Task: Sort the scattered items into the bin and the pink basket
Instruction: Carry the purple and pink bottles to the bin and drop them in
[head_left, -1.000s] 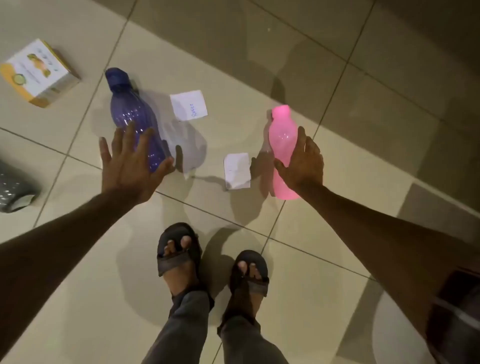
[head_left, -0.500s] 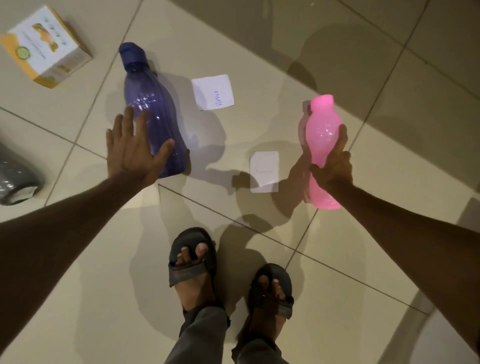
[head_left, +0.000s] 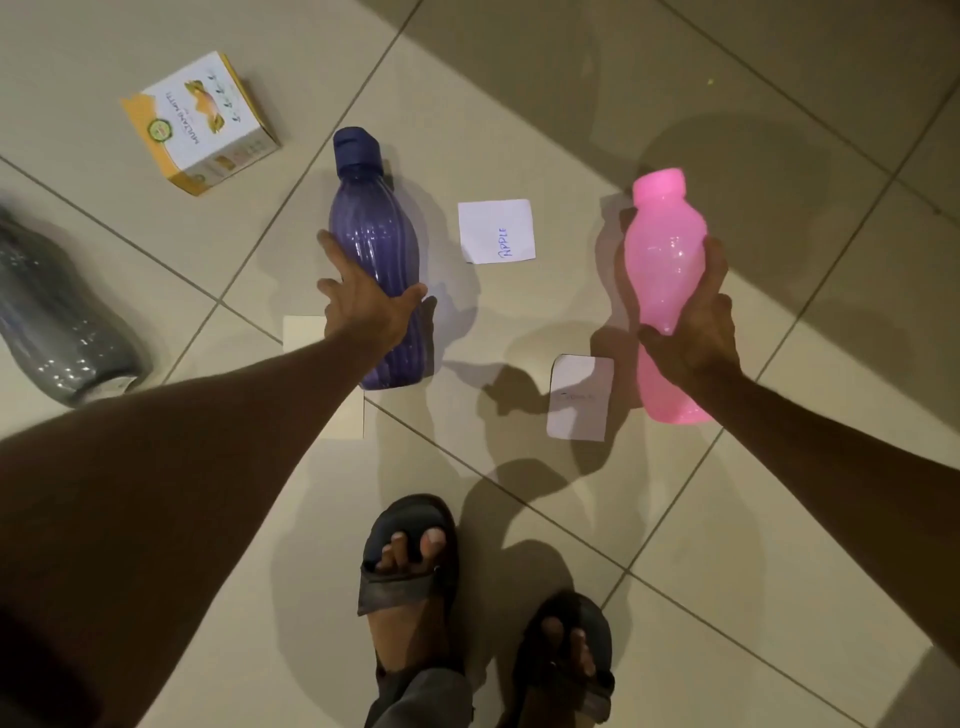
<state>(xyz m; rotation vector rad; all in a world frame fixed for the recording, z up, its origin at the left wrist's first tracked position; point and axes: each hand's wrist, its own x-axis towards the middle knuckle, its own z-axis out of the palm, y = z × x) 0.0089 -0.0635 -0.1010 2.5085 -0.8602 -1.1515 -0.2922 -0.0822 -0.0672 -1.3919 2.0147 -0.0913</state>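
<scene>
A purple bottle (head_left: 375, 244) with a dark cap lies on the tiled floor, cap pointing away from me. My left hand (head_left: 363, 312) wraps its lower body, thumb on the right side. A pink bottle (head_left: 662, 260) lies to the right, and my right hand (head_left: 693, 332) grips it around its narrow waist. A white paper slip marked "APPLE" (head_left: 496, 231) lies between the two bottles. Another white slip (head_left: 579, 397) lies just left of the pink bottle's base. A third slip (head_left: 304, 332) is partly hidden under my left arm. No bin or pink basket is in view.
A white and yellow carton (head_left: 200, 122) lies at the upper left. A grey bottle (head_left: 57, 322) lies at the left edge. My two feet in dark sandals (head_left: 410, 566) stand at the bottom centre, close to the slips.
My left hand has closed around the purple bottle, where before it hovered open over it. My right hand keeps its grip on the pink bottle. The view has shifted left.
</scene>
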